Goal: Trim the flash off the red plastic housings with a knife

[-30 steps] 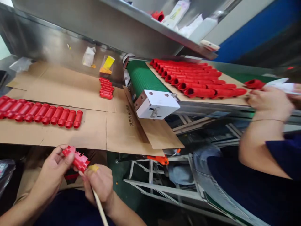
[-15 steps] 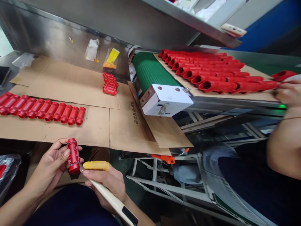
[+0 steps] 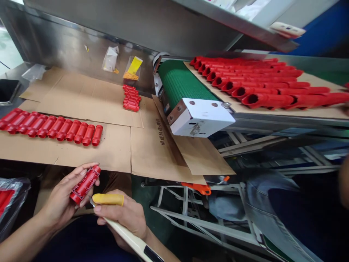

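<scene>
My left hand [image 3: 64, 191] grips a red cylindrical plastic part [image 3: 85, 184], tilted with its top to the right; thin pale lines mark its side. In my right hand [image 3: 127, 213] is a cream-handled knife [image 3: 131, 238] with a short metal tip, close to the part's lower end. Whether the tip touches the part I cannot tell. A yellow finger cot [image 3: 108, 199] covers one finger of that hand. Beyond my hands, a row of similar red cylinders [image 3: 64, 130] lies on the cardboard [image 3: 114, 153].
Smaller red pieces [image 3: 131, 98] lie on the cardboard near a green conveyor belt [image 3: 181, 82]. Red hollow parts [image 3: 261, 98] sit in rows on the belt's board. A white metal corner [image 3: 203, 118] juts out. Another person's leg [image 3: 261, 203] is at right. A phone [image 3: 8, 91] lies left.
My left hand has tilted the red part from upright to leaning right. The knife tip has moved slightly away from it. The co-worker's arm has mostly left view at right.
</scene>
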The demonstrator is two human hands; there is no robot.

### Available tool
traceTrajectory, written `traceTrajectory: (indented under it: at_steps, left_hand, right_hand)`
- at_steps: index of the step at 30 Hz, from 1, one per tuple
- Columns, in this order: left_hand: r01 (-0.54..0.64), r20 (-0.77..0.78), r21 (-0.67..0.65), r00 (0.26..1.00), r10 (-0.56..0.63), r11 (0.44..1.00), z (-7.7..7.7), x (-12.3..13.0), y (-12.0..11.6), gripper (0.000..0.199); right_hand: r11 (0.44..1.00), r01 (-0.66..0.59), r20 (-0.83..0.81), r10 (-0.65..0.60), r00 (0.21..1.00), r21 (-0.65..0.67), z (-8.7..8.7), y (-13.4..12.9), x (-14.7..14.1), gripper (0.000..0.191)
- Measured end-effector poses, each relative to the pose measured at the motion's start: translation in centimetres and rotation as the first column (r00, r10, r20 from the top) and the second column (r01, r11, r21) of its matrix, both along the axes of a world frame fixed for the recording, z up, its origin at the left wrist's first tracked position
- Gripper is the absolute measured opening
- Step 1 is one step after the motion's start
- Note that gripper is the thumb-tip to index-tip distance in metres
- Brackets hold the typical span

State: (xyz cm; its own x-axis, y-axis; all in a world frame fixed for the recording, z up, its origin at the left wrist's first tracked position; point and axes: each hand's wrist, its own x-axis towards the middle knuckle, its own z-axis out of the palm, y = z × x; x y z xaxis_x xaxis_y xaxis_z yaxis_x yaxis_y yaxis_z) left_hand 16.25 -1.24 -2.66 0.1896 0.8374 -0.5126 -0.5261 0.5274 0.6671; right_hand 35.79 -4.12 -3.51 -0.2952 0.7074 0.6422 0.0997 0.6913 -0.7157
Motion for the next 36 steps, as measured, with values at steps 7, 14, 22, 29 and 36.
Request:
traceTrajectory:
  at_steps: [7, 14, 22, 29, 36]
  left_hand:
    - [0.102, 0.002, -0.101, 0.995, -0.103, 0.99, -0.3, 0.3, 0.2, 0.041]
    - [0.12, -0.019, -0.108, 0.992, -0.123, 0.987, -0.5, 0.4, 0.4, 0.041]
    - [0.136, -0.024, -0.118, 0.99, -0.139, 0.984, -0.2, 0.6, 0.4, 0.048]
    - [0.079, -0.053, -0.131, 0.995, -0.087, 0.988, 0.3, 0.6, 0.3, 0.04]
    - [0.046, -0.081, -0.165, 0.995, -0.06, 0.985, 0.0, 0.7, 0.3, 0.034]
  right_hand:
    - [0.989, -0.126, 0.07, 0.121, 0.99, 0.073, -0.2, 0.7, -0.1, 0.034]
    - [0.994, -0.096, 0.059, 0.093, 0.994, 0.051, -0.5, 0.3, 0.1, 0.029]
    - [0.997, -0.067, 0.066, 0.064, 0.996, 0.047, -0.9, 0.0, -0.1, 0.033]
    - [0.998, -0.053, 0.045, 0.054, 0.998, -0.033, -0.8, 0.2, 0.0, 0.023]
    - [0.985, -0.121, 0.441, 0.056, 0.896, 0.121, 1.9, 1.3, 0.0, 0.021]
